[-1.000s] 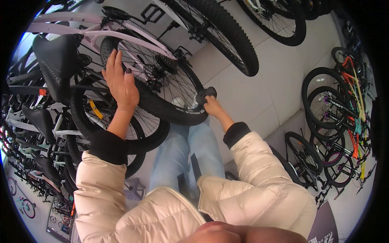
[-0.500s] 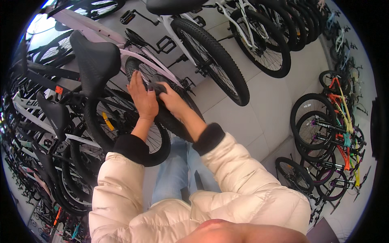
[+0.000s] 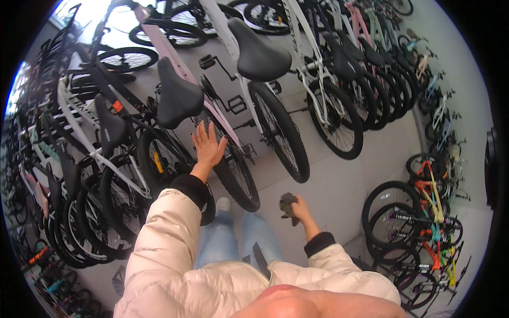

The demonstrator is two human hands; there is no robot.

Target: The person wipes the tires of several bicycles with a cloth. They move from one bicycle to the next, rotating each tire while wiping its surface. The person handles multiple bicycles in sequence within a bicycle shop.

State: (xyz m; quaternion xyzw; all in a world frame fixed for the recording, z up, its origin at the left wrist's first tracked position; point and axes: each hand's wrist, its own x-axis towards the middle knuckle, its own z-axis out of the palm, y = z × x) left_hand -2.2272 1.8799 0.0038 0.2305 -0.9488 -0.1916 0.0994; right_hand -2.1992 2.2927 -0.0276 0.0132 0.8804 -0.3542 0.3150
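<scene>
My left hand (image 3: 208, 151) is stretched out with its fingers spread, over the rear tyre (image 3: 246, 193) of a pink bicycle (image 3: 177, 66). Whether the palm rests on the rubber cannot be made out. The bicycle's black saddle (image 3: 179, 98) lies just beyond the fingertips. Lower and to the right, my right hand (image 3: 302, 210) grips a crumpled dark grey-brown cloth (image 3: 288, 205), held out over the floor and away from the bicycles. Part of the cloth hangs down below the fingers.
A white bicycle with a wide black saddle (image 3: 261, 53) stands right of the pink one. Tightly packed bicycles fill the left, including a white frame (image 3: 79, 127). More stand in a row at the far right, and an orange bicycle (image 3: 424, 185) is by the right wall.
My hands were together at the pink bicycle's rear wheel. Now the right hand has swung away to the right with the cloth, while the left stays by the wheel. The view has shifted.
</scene>
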